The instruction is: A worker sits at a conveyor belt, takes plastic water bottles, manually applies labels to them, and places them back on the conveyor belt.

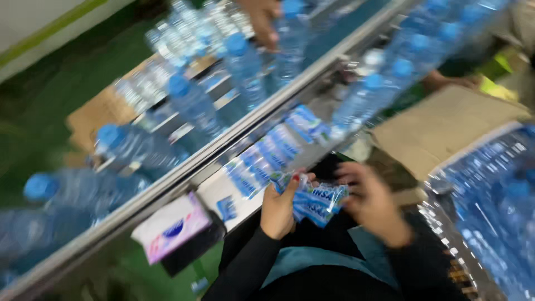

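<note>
Two bare hands are working a small bunch of blue-and-white labels (316,202) at the near centre of the scene, just above the person's dark lap. Left hand (281,207) is holding the bunch, its grip clamped on the left end, thumb over the top. Right hand (370,203) is sitting just beside the right end with fingers spread apart and curled toward the labels; blur is making it impossible to tell whether it is touching them. More labels of the same kind (270,153) are lying in a row on the pale surface (214,192) just beyond the hands. A pink-and-white packet (173,228) is resting at the near left end of that surface. Beyond a metal rail (184,173), blue-capped water bottles (192,103) are standing in a line on the conveyor. Another person's hand (262,22) is touching a bottle at the far end. A brown carton (440,128) is lying to the right, with wrapped bottles (490,184) beside it.
</note>
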